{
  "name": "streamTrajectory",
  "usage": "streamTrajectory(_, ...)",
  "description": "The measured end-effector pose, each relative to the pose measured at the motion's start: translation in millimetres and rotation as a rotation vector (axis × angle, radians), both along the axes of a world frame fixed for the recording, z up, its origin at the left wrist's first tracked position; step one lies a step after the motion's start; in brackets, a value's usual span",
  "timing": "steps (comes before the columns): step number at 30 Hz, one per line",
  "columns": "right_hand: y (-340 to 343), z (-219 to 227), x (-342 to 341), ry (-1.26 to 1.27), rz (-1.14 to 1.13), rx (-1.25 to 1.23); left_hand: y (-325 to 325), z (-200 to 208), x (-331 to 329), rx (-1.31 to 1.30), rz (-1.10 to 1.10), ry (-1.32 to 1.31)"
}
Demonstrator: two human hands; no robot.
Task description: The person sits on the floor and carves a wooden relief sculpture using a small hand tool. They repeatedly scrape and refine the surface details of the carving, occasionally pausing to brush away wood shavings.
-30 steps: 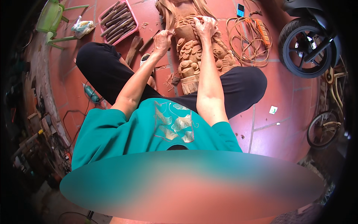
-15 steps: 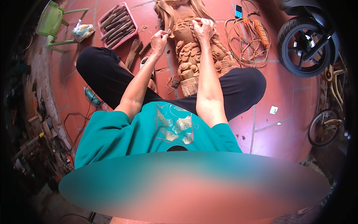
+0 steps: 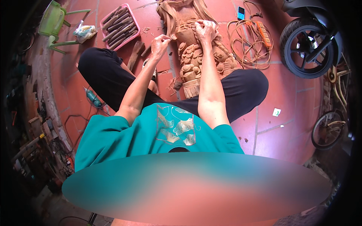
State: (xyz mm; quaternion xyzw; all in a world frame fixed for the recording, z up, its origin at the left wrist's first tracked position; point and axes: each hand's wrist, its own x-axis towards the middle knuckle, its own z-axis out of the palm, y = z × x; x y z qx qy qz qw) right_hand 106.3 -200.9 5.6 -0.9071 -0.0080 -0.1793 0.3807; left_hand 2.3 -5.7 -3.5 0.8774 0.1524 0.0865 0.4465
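Observation:
A carved brown wooden figure (image 3: pixel 190 52) lies on the floor between my bent legs, its surface cut into folds, rounded lumps and scale-like pieces. My right hand (image 3: pixel 206 31) is over its upper middle, fingers curled and pressed together against the carving. Whatever those fingers may hold is hidden. Just left of the carving's edge, my left hand (image 3: pixel 160 46) is raised with thumb and fingertips pinched. Anything between them is too small to make out.
A pink basket (image 3: pixel 138 31) of chisel-like tools stands at the far left, near a wooden mallet (image 3: pixel 135 55). Right of the carving lie a coiled cord (image 3: pixel 241 47), an orange power strip (image 3: pixel 263 35) and a phone (image 3: pixel 241 13). A motorbike wheel (image 3: pixel 290 45) stands beyond. A teal power tool (image 3: pixel 93 98) lies left.
My left hand has shifted slightly left and nearer to me, its pinched fingers turning a little. The right hand stays at nearly the same spot on the carving.

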Motion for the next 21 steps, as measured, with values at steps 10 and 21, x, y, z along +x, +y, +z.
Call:
streamTrajectory(10,6.6,-0.1,-2.5,-0.086,-0.017,-0.016,-12.8,7.8,14.0,0.546,-0.166,-0.032)
streamTrajectory(21,4.6,-5.7,1.1,-0.079,-0.007,-0.027,14.3,19.5,12.4,0.069,-0.104,0.213)
